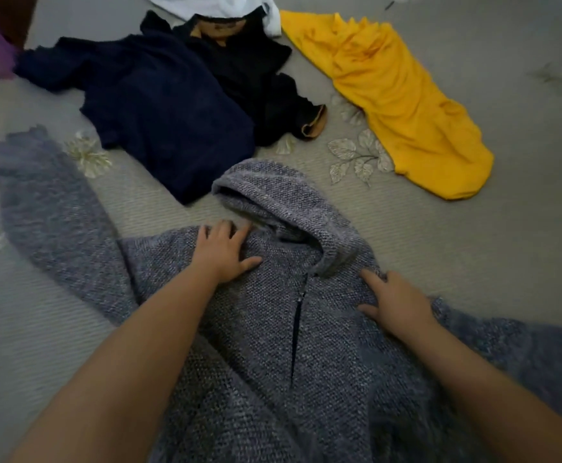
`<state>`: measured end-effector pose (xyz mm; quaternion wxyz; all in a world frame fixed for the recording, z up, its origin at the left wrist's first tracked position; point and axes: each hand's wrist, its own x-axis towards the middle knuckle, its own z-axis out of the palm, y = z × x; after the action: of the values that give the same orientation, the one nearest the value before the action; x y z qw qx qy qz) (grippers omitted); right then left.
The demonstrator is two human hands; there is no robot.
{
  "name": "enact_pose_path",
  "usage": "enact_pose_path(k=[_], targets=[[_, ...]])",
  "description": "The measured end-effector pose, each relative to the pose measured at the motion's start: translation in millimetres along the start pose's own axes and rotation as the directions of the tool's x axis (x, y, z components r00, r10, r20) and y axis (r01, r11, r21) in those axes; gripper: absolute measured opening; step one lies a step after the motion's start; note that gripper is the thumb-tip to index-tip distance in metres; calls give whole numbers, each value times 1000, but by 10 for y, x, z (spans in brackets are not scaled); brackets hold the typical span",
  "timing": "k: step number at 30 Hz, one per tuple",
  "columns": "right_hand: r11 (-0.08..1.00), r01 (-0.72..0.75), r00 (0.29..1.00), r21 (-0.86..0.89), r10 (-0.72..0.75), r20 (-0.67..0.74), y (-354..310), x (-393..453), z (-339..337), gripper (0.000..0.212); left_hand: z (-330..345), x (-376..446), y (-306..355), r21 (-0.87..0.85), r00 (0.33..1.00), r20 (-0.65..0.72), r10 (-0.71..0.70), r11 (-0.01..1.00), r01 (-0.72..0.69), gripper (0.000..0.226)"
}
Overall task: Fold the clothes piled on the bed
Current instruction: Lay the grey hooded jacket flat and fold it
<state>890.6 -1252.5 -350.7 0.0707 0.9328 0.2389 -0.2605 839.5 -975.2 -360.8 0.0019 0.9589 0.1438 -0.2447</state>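
Head view: the grey hoodie (272, 329) is spread on the bed (456, 245) under both hands, left hand (221, 250) and right hand (394, 304) pressed flat, fingers loose, nothing gripped. Hood's bunched between them, so a lumpy fold could easily be made.

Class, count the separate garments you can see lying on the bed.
4: grey hoodie under both hands, navy garment behind it, yellow garment far right, white garment at the top edge. Others may be hidden.
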Motion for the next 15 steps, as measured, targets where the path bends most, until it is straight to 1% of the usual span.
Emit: enact_pose_path(k=[2, 3, 5, 6, 9, 12, 14, 15], targets=[[987, 15, 999, 158, -21, 36, 56, -12, 78, 60, 28, -17, 0, 7, 995, -56, 80, 997, -80, 72], [977, 29, 998, 211, -39, 46, 69, -43, 98, 59, 26, -73, 13, -21, 992, -52, 118, 993, -120, 66], [956, 52, 997, 287, -65, 33, 98, -116, 71, 56, -9, -234, 25, -121, 990, -35, 140, 982, -143, 57], [948, 68, 997, 311, -73, 4, 108, -161, 20, 54, -47, -327, 9, -152, 990, -48, 136, 978, -142, 55], [953, 131, 989, 272, -109, -96, 136, -296, -279, 53, -259, -640, -89, -177, 981, -123, 152, 969, -172, 54], [955, 155, 983, 253, -123, -139, 95, -487, -805, 56, -600, -1020, -263, -291, 967, -235, 96, 943, -164, 59], [970, 192, 966, 149, -160, -205, 29, -663, -1206, 56, -892, -1302, -372, -334, 942, -326, 83, 921, -198, 56], [974, 221, 947, 52, -201, -251, -6, -750, -1397, 56, -1049, -1451, -418, -338, 921, -379, 90, 913, -228, 51]])
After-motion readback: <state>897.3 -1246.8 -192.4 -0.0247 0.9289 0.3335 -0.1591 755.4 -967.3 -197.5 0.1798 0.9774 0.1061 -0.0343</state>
